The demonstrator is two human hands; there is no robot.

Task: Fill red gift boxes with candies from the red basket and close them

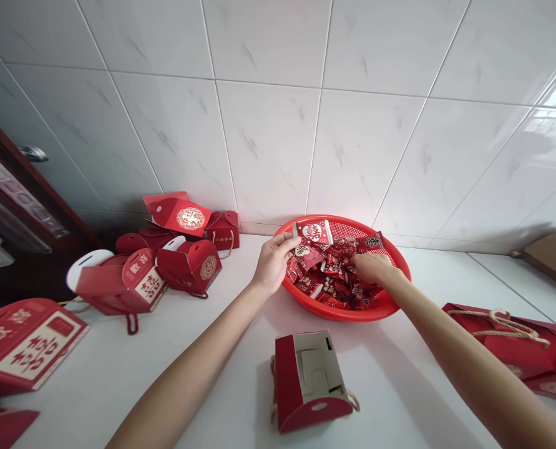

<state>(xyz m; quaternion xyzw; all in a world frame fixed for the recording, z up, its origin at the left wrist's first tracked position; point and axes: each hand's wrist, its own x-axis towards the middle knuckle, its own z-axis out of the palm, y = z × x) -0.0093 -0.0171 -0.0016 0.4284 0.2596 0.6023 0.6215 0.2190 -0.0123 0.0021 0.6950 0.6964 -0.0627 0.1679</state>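
My left hand (273, 265) is over the left rim of a round red plastic basket (346, 315), its thumb and fingers closed on a red-and-white candy packet (315, 232). A pinkish-red packet (308, 255) lies just below that one, by the thumb; I cannot tell whether it is held too. My right hand (372, 269) reaches into the basket's right side, fingers curled down among red wrapped candies (334, 292). Its fingertips are hidden. In front of the basket stands a small red gift box (289, 383), its top open, showing a pale inside and cord handles.
Several red gift boxes stand at the left, among them an open one (123, 284) and a larger one (34, 349). Red bags with rope handles (512, 343) lie at the right, near a brown carton (551, 255). A tiled wall (268, 137) rises behind the white table.
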